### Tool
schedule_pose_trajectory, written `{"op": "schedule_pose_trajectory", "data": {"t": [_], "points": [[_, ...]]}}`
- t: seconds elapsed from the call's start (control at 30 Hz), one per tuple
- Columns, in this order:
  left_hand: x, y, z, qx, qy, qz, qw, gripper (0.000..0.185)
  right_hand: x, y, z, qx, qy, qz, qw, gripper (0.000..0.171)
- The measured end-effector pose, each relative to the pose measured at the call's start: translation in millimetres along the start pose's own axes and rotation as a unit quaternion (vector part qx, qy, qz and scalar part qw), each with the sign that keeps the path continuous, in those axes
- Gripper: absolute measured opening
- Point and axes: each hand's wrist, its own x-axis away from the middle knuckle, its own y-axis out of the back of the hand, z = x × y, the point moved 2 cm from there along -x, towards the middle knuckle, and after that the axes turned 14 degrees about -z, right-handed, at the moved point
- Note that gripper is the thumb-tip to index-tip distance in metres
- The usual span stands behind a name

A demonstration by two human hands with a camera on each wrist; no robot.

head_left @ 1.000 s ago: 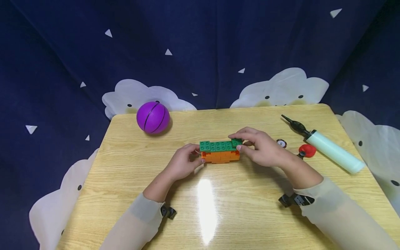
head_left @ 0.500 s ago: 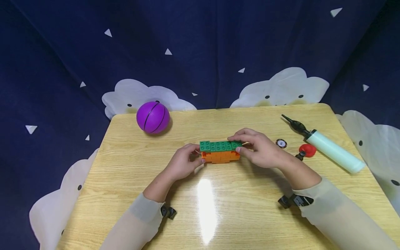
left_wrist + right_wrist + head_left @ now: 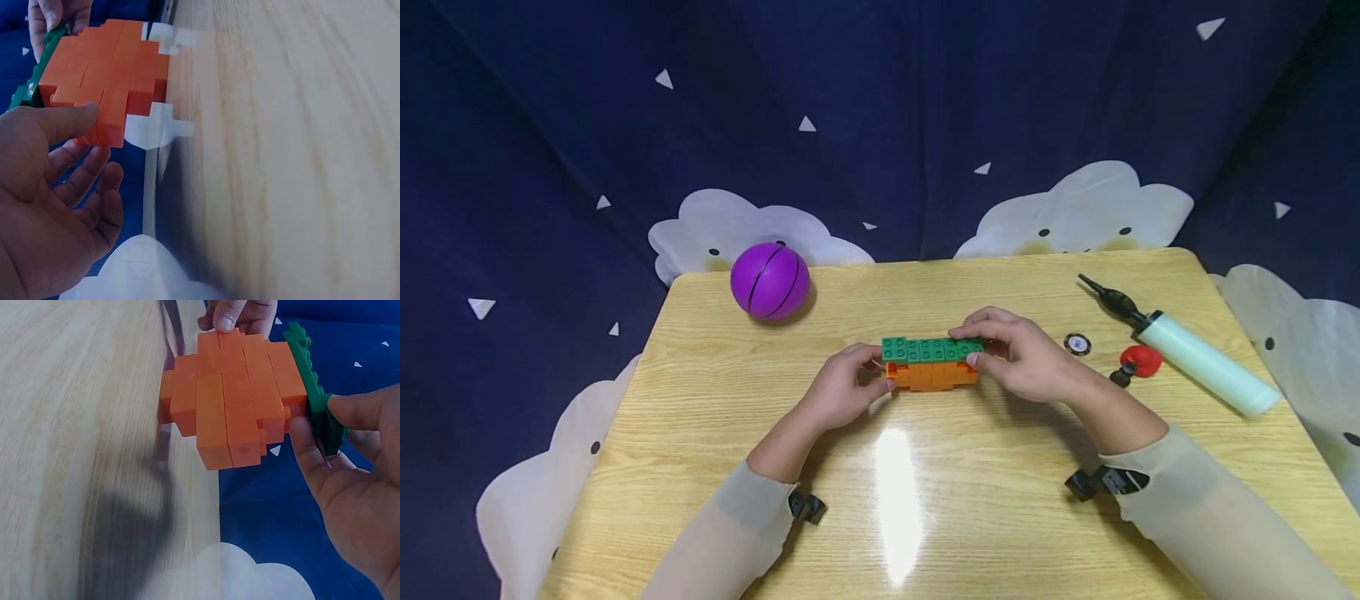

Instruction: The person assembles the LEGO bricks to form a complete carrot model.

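Note:
An orange toy-brick build (image 3: 931, 377) with a stepped outline stands upright near the middle of the table. Along its top runs a row of green toy bricks (image 3: 925, 350) with studs upward. My left hand (image 3: 842, 390) grips the left side of the orange bricks; in the left wrist view its thumb lies on the front face, fingers behind. My right hand (image 3: 1032, 360) pinches the green brick at the right end of the row, thumb in front. In the right wrist view this green brick (image 3: 328, 428) sits between thumb and fingers, which partly hide it.
A purple ball (image 3: 770, 282) rests at the back left of the wooden table (image 3: 715, 367). On the right lie a pale green hand pump (image 3: 1210, 362) with a black nozzle, a small red rubbery thing (image 3: 1142, 361) beside a black piece, and a round chip (image 3: 1077, 344).
The green brick at the right end, earlier raised above the row, has come down level with it under my right hand. My left hand keeps its grip.

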Motion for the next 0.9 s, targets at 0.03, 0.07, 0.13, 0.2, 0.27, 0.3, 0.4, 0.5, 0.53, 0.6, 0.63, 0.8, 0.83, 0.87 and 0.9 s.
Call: {"op": "schedule_pose_trajectory", "data": {"t": [0.03,0.07,0.13,0.2,0.27,0.3,0.4,0.5,0.53,0.6,0.63,0.8,0.83,0.87,0.9], "points": [[-0.1,-0.1,-0.1,-0.001,0.001,0.000,1.0000,0.042,0,0,0,0.001,0.001,0.001,1.000,0.034],[-0.2,-0.3,0.1,-0.002,0.002,0.001,1.0000,0.042,1,0,-1,0.002,0.001,0.002,1.000,0.035],[-0.3,-0.3,0.3,0.000,0.005,0.002,1.0000,0.043,2,0,-1,0.005,-0.001,0.005,1.000,0.036],[-0.1,-0.4,0.7,0.001,0.010,0.004,0.9999,0.044,3,0,-2,0.007,0.001,0.005,1.000,0.040],[0.1,-0.4,1.2,0.004,0.014,0.005,0.9999,0.046,4,0,-4,0.005,0.005,0.005,1.000,0.045],[0.3,-0.3,1.3,0.005,0.017,0.005,0.9998,0.047,5,0,-6,0.003,0.007,0.004,1.000,0.048],[0.9,-0.1,1.1,0.008,0.022,0.006,0.9997,0.047,8,-1,-10,0.001,0.006,-0.001,1.000,0.057],[0.9,0.0,1.1,0.012,0.024,0.007,0.9996,0.046,11,-2,-16,0.004,-0.018,-0.006,1.000,0.061],[0.8,0.0,1.1,0.013,0.025,0.007,0.9996,0.045,12,-3,-19,0.006,-0.030,-0.007,1.000,0.062],[0.6,-0.1,1.3,0.015,0.024,0.008,0.9996,0.044,14,-5,-23,0.013,-0.048,-0.006,0.999,0.062],[0.5,-0.1,1.4,0.017,0.024,0.007,0.9995,0.044,15,-7,-26,0.016,-0.055,-0.005,0.998,0.059],[1.0,-0.3,2.5,0.021,0.024,0.005,0.9995,0.044,21,-18,-36,0.059,-0.031,0.003,0.998,0.026],[1.3,-0.5,3.0,0.020,0.025,0.006,0.9995,0.044,22,-20,-38,0.067,-0.021,0.001,0.998,0.026],[1.6,-0.9,3.6,0.019,0.025,0.006,0.9995,0.045,22,-22,-39,0.074,-0.012,-0.002,0.997,0.025],[1.9,-1.1,4.0,0.017,0.026,0.007,0.9995,0.046,23,-23,-39,0.081,-0.004,-0.006,0.997,0.023]]}}
